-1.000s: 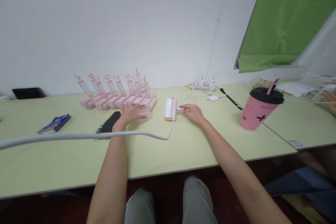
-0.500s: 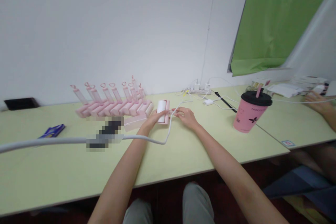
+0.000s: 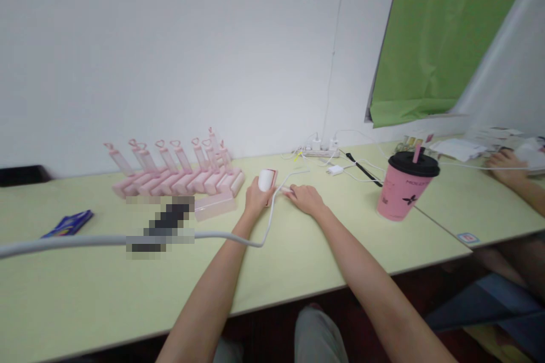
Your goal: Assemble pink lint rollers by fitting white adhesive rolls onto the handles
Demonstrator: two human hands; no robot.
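Note:
A pink lint roller (image 3: 267,180) with a white roll is held over the table in the middle. My left hand (image 3: 257,197) wraps round its head, so the lower part of the roll is hidden. My right hand (image 3: 305,198) is closed on its pale handle, which points right; the fingertips there are small and partly hidden. Left of my left hand lies a translucent pink cover (image 3: 215,206). Behind it several pink lint rollers (image 3: 179,181) lie in a row, their clear handles with heart-shaped ends sticking up.
A white cable (image 3: 230,233) hangs across the foreground. Right stands a pink cup (image 3: 404,190) with black lid and straw. A power strip (image 3: 321,153) with a white charger (image 3: 334,170) lies at the wall. Left are a blue packet (image 3: 70,223) and a dark phone-like slab (image 3: 23,175). Another person's hand (image 3: 506,164) is far right.
The lint roller has turned in my hands, and my left hand now covers more of its head. My right hand has shifted slightly right. The whole view has moved a little.

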